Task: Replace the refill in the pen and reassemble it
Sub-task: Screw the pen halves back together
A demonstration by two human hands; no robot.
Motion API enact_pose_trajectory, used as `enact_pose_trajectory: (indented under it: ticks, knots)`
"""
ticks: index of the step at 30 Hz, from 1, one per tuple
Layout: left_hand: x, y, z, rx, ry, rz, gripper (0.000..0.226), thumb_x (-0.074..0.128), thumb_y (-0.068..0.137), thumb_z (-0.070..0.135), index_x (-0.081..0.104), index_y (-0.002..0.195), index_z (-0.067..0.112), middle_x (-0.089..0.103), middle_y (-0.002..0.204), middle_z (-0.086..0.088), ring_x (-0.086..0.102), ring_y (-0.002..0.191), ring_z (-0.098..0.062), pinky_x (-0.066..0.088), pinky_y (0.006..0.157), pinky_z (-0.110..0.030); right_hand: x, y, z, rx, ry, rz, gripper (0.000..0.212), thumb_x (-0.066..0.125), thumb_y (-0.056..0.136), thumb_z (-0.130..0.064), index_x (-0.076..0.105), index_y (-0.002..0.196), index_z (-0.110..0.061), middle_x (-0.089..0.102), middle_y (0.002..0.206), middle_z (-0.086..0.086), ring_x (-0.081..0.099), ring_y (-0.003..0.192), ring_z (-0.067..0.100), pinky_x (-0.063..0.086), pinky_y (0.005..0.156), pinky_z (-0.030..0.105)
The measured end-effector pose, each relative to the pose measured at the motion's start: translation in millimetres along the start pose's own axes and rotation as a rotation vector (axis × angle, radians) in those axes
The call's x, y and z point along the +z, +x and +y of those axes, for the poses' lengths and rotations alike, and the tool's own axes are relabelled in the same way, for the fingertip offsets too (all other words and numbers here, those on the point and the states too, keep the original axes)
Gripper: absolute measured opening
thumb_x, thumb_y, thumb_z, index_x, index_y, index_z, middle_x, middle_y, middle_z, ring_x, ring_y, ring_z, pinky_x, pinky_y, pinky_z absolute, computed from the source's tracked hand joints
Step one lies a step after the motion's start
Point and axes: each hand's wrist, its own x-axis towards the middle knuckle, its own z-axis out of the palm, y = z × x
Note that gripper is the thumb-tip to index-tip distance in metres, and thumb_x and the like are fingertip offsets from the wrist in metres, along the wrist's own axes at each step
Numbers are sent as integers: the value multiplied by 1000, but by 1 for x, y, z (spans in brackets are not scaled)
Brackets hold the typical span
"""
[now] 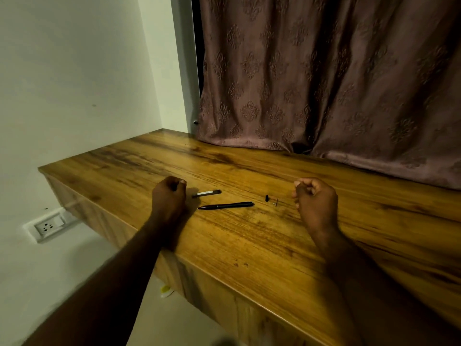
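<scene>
- Left hand (pixel 169 196) is curling into a fist, fingers tucked toward the palm, gripping nothing that shows; it is resting on the wooden table (pixel 249 245), left of the parts.
- Right hand (pixel 315 198) is curling the same way, thumb lying over bent fingers, nothing seen inside; it is sitting at the right of the parts, forearm lying across the tabletop.
- Neither hand is touching any pen part.
- Black pen (pixel 225 206) is lying flat on the table between the two hands, running left-right, pointed tip facing left, closer to the left hand.
- Refill (pixel 206 193), a short pale stick with dark ends, is lying just on the far side of the pen, slightly tilted, near the left hand's knuckles but apart from them.
- Small black piece (pixel 267 198) is sitting right of the pen's right end, apart from it.
- Tiny metal piece (pixel 276 202) is lying just beside the black piece, on its right, between the pen and the right hand; too small to tell what it is.
- Brown patterned curtain (pixel 324 83) is hanging behind the table, hem resting on the far edge.
- Wall socket (pixel 48 227) is sitting low on the pale wall, left of the table.
- Yellow-white object (pixel 166 290) is showing on the floor under the near edge; cannot tell what.
</scene>
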Motion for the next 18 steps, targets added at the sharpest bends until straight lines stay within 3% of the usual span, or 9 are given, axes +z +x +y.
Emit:
enact_pose_trajectory:
  ticks: [3, 6, 11, 18]
  knots:
    - [7, -16, 9, 307, 245, -156, 13, 62, 87, 21, 67, 86, 10, 65, 84, -7, 58, 78, -19, 44, 67, -29, -5, 7, 7, 73, -132, 25, 31, 66, 85, -39, 63, 65, -16, 65, 59, 2, 61, 56, 23, 53, 64, 43]
    - [16, -32, 15, 666, 447, -350, 28, 58, 82, 36, 70, 97, 15, 65, 91, -3, 58, 85, -22, 48, 72, -37, -2, 4, 5, 33, -380, -31, 36, 66, 81, -44, 60, 61, -14, 65, 60, 2, 63, 63, 27, 54, 64, 37]
    - [28, -43, 27, 680, 541, -393, 53, 48, 79, 53, 66, 112, 15, 64, 104, -4, 57, 95, -24, 49, 80, -39, 11, -11, -10, -28, -713, -159, 33, 58, 75, -52, 61, 69, -20, 66, 74, 0, 63, 76, 28, 54, 70, 36]
    - [31, -42, 28, 624, 528, -411, 49, 50, 78, 52, 68, 109, 19, 66, 102, -6, 57, 96, -26, 50, 82, -43, 19, -22, -23, -159, -997, -217, 44, 51, 82, -53, 62, 101, -15, 65, 105, 8, 62, 97, 31, 46, 74, 36]
